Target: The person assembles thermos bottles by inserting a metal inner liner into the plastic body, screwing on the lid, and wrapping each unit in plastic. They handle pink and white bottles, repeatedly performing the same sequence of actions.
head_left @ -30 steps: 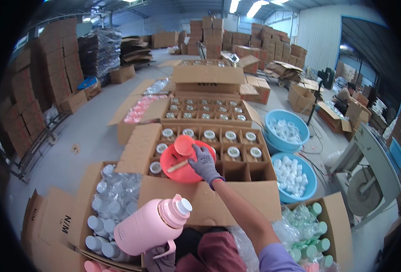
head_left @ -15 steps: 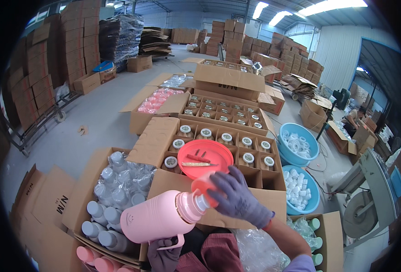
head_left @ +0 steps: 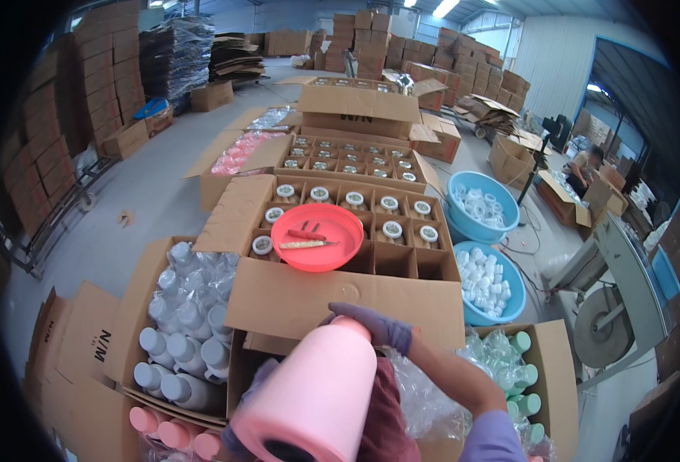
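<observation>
A pink thermos jug lies tilted in front of my lap, its base with a dark round opening turned toward me. Gloved in grey-purple, my right hand closes round the coral cap at its far end. My left hand, in a like glove, supports the jug from its left side; the body hides most of its fingers. Just beyond, a red plastic basin holds a red-handled tool and a pale stick-like piece. It rests on an open carton of capped flasks in compartments.
At left stand cartons of grey-lidded jugs and pink-lidded jugs; at right, green-lidded ones. Two blue tubs of white parts sit on the right, near a metal machine. A co-worker sits farther back.
The jug has swung round so its base faces me and its cap points away. My right hand has come from above the cap to round it. The whole view has shifted slightly.
</observation>
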A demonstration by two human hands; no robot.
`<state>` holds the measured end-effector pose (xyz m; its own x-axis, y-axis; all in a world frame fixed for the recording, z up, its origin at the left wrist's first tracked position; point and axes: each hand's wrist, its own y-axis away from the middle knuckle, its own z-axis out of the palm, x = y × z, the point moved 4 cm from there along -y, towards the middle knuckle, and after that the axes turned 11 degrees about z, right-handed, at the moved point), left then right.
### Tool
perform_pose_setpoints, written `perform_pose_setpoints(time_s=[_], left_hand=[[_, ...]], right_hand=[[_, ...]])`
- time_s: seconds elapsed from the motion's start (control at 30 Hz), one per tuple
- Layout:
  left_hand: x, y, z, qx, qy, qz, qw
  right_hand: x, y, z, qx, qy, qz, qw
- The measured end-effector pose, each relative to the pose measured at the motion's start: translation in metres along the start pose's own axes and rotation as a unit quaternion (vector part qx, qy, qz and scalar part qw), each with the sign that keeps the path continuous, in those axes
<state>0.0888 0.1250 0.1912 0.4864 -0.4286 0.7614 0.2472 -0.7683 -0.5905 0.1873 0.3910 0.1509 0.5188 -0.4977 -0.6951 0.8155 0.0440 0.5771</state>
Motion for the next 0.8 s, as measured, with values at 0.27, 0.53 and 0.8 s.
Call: perform_pose_setpoints(time_s=[0.27, 0.53, 0.8], left_hand=[[0.009, 0.061, 0.039, -0.41, -0.342, 0.279, 0.798], [0.04, -0.044, 0.036, -0.113, -0.151, 0.139, 0.972], [0.0, -0.165, 0.142, -0.226, 0.009, 0.138, 0.964]], right_hand=[[-0.027, 0.07, 0.016, 0.195, 0.303, -0.097, 0.928], [0.075, 0.181, -0.074, 0.444, 0.553, 0.11, 0.697], [-0.03, 0.24, 0.023, 0.51, 0.398, -0.109, 0.754]])
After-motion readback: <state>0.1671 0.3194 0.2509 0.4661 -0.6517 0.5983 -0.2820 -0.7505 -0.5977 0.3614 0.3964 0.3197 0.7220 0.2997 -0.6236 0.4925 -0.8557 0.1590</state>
